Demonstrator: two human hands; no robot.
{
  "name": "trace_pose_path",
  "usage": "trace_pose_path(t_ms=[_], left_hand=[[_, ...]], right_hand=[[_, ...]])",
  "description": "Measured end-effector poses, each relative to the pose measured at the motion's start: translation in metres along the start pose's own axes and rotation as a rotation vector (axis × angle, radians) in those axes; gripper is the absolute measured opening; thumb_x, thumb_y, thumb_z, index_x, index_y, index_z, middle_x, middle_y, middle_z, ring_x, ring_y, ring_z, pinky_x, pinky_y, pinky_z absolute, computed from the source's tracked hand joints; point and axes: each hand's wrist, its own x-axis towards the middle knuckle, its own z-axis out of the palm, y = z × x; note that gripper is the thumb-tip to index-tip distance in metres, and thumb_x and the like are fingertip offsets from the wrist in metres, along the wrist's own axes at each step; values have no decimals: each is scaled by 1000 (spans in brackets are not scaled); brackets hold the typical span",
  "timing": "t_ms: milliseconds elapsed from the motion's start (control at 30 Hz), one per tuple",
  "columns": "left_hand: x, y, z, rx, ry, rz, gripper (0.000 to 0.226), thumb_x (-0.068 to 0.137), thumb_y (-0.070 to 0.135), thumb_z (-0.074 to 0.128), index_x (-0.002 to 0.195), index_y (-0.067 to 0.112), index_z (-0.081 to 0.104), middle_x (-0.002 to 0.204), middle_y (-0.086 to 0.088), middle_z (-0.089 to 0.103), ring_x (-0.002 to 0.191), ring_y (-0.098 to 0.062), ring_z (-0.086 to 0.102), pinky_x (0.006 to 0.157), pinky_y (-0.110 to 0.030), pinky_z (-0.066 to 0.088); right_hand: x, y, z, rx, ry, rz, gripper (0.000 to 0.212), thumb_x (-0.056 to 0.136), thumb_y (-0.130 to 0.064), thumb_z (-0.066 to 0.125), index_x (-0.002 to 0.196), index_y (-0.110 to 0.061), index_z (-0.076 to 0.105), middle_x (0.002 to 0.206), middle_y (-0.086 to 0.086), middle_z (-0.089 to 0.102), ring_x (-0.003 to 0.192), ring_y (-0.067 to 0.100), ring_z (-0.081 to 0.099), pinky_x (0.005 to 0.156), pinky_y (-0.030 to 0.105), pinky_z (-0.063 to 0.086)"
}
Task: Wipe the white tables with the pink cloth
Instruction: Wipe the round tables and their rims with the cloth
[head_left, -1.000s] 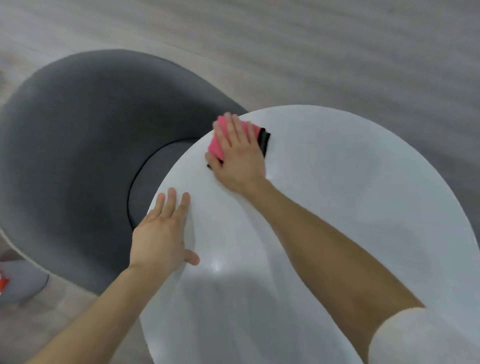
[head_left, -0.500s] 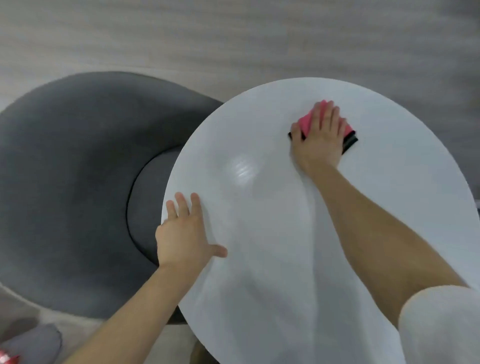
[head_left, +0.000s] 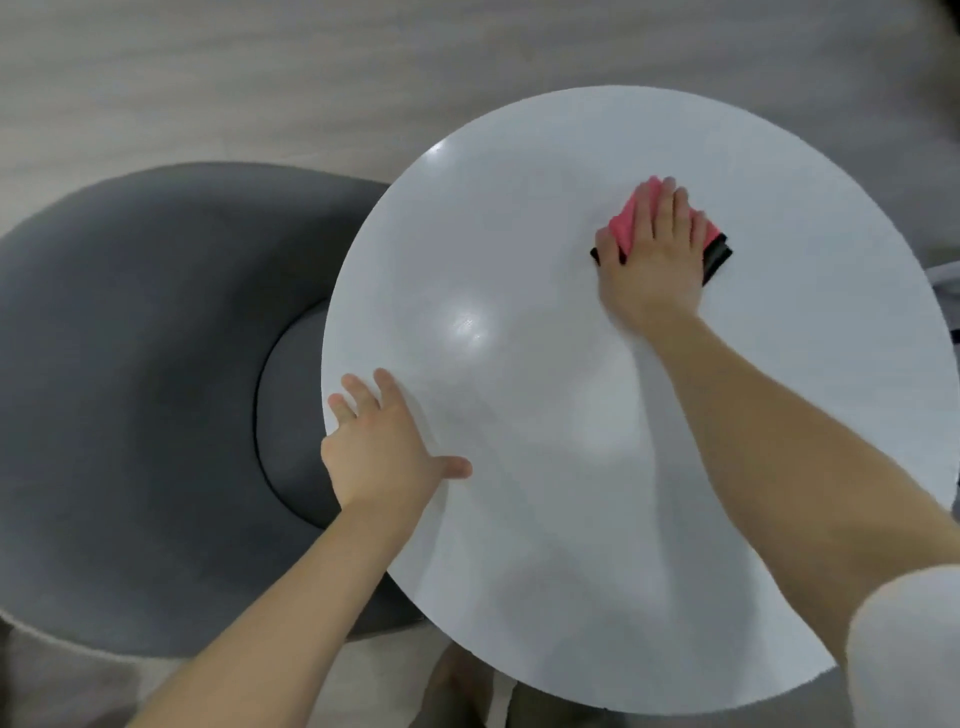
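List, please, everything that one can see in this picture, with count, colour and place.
table: 1, white, round, centre and right of the view
cloth: 1, pink with a black edge, on the far right part of the table, under the right hand
chair: 1, dark grey, left of the table, partly under its edge
floor: pale grey, wood look, across the top
sleeve: 1, white, bottom right
left hand: 1, flat on the table's left edge, fingers straight
right hand: 1, pressing flat on the cloth
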Motion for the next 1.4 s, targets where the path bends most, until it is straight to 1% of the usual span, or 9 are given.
trace_pose_path(t_ms=[233,400,533,700,800,967,1067,1233,1400], left_hand=[[-6,-2,-3,25,21,40,156,58,102,65,168,11,1,175,-23,13,157,-40,29,88,-44,56],[-6,-1,-3,33,24,59,154,63,100,64,169,11,-2,176,-24,10,160,-41,25,92,-44,56],[-2,-3,-2,23,23,63,157,58,102,66,169,10,3,174,-25,16,157,-43,31,94,-47,55],[-2,-9,-6,38,57,117,163,46,110,59,165,8,14,167,-27,30,139,-42,51,83,-46,55],[-6,-13,-8,85,9,188,171,38,107,67,167,12,7,171,-28,21,148,-44,43,93,-51,56],[-20,-38,-4,69,-5,367,152,38,88,90,158,28,19,169,-17,19,153,-40,28,86,-52,59],[-28,-55,8,14,-2,487,145,46,73,98,159,28,19,173,-9,8,161,-34,9,98,-53,58],[-26,-68,19,118,84,555,158,46,77,95,166,24,7,176,-16,3,164,-36,5,120,-52,41],[-27,-64,18,177,88,550,161,47,83,91,168,27,0,178,-16,1,165,-35,5,113,-54,48]], right_hand=[[-127,-70,18,30,-185,-1057,73,112,-54,46,172,-19,26,181,4,17,169,24,9,136,51,11],[-79,75,-15,-68,-88,-453,78,111,-64,35,175,-26,9,183,2,10,169,23,6,135,53,14],[-91,15,6,-1,51,115,78,111,-60,26,175,-18,12,182,9,8,169,30,4,135,55,6],[-159,-115,32,77,-55,-509,72,112,-56,39,173,-20,25,182,4,16,169,26,8,135,53,9],[-201,-58,25,101,-10,-503,72,111,-59,44,172,-24,27,181,0,17,169,22,9,136,51,12],[-286,70,4,1,95,205,74,114,-59,36,174,-20,19,182,6,15,169,26,10,135,55,13],[-281,24,17,18,204,662,73,113,-55,27,173,-14,20,180,15,17,167,34,13,132,60,15],[-263,-154,45,127,136,128,70,114,-50,34,172,-12,26,181,13,16,168,33,10,134,57,11],[-350,-111,43,149,82,-261,68,113,-54,47,171,-22,32,180,3,21,168,26,13,134,54,18]])
